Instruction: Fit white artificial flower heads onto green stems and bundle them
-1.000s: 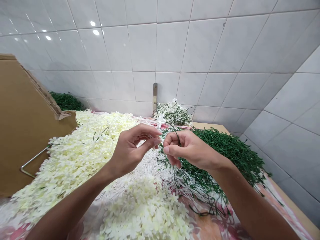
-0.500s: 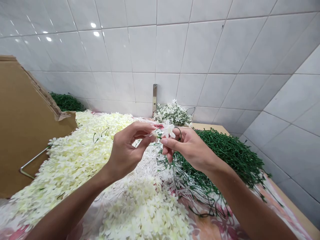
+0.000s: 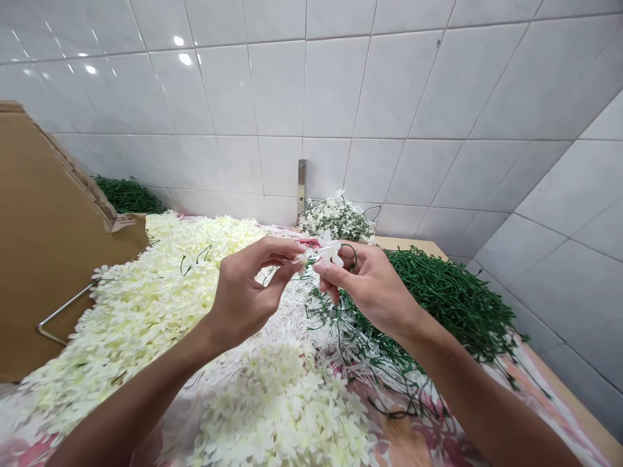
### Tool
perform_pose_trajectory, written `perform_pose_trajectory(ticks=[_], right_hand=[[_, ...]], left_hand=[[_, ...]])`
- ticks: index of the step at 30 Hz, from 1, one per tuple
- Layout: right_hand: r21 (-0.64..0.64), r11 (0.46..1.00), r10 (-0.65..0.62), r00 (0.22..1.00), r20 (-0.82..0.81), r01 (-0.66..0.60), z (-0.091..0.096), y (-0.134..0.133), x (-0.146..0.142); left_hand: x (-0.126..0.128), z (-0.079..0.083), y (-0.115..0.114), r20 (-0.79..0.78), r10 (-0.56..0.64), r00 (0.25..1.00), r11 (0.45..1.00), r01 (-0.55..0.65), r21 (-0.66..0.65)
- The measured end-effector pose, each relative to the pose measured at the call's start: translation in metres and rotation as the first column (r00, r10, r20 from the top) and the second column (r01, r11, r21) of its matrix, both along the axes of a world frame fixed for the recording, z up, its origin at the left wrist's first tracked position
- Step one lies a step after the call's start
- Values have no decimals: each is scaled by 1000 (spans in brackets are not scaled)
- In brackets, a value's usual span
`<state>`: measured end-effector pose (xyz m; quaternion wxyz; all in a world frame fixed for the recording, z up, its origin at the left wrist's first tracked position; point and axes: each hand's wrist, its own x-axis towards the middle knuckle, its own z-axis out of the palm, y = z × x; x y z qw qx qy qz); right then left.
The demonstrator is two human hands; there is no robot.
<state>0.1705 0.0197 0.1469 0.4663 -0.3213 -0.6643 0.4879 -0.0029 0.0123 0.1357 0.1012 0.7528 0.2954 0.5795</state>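
Close together above the table's middle, both hands work at one white artificial flower (image 3: 329, 250) on a thin green stem. My left hand (image 3: 250, 285) pinches a small pale blossom piece at thumb and fingertips, with a bit of green beside it. My right hand (image 3: 367, 279) is closed on the green stem, and the white flower stands out by its thumb. A loop of stem curls over the right index finger. Below lie white stamen-like strands (image 3: 287, 318), a heap of cream petals (image 3: 287, 408) and, to the right, a pile of green stems (image 3: 448, 301).
A large spread of cream blossoms (image 3: 160, 292) covers the left side. A cardboard box (image 3: 53, 253) with a metal wire handle (image 3: 63, 318) stands far left. Finished-looking white flowers (image 3: 335, 217) are bunched at the tiled wall (image 3: 331, 91), by a metal bracket (image 3: 302, 185). More green stems (image 3: 127, 194) lie behind the box.
The hands have stayed nearly in place. The white flower has turned slightly between them, and the right fingers have curled in a little.
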Motion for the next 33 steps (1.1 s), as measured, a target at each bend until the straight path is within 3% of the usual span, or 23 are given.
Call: perform_pose_trajectory(ticks=[4, 7, 10, 13, 16, 19, 24, 33], right_hand=[[111, 988, -112, 994, 20, 109, -5, -4, -4], [272, 939, -242, 967, 86, 211, -10, -5, -5], [501, 827, -370, 917, 147, 254, -12, -5, -4], [688, 689, -421, 899, 123, 229, -12, -4, -2], [813, 546, -437, 897, 71, 202, -12, -4, 0], [871, 464, -440, 896, 68, 162, -13, -3, 1], [895, 428, -441, 893, 84, 127, -14, -3, 4], [906, 422, -425, 873, 237, -40, -6, -7, 12]], left_hand=[[5, -5, 1, 120, -20, 993, 997, 28, -67], [6, -9, 3, 147, -15, 989, 996, 27, -80], [6, -11, 3, 143, -23, 989, 996, 34, -81], [3, -9, 1, 139, -68, 988, 994, 78, -72], [1, -5, -1, 147, -123, 981, 988, 136, -76], [1, -4, -2, 175, -186, 967, 974, 205, -98], [0, -5, -1, 225, -252, 941, 946, 288, -148], [-12, 7, 0, 100, -327, 940, 901, 342, -267]])
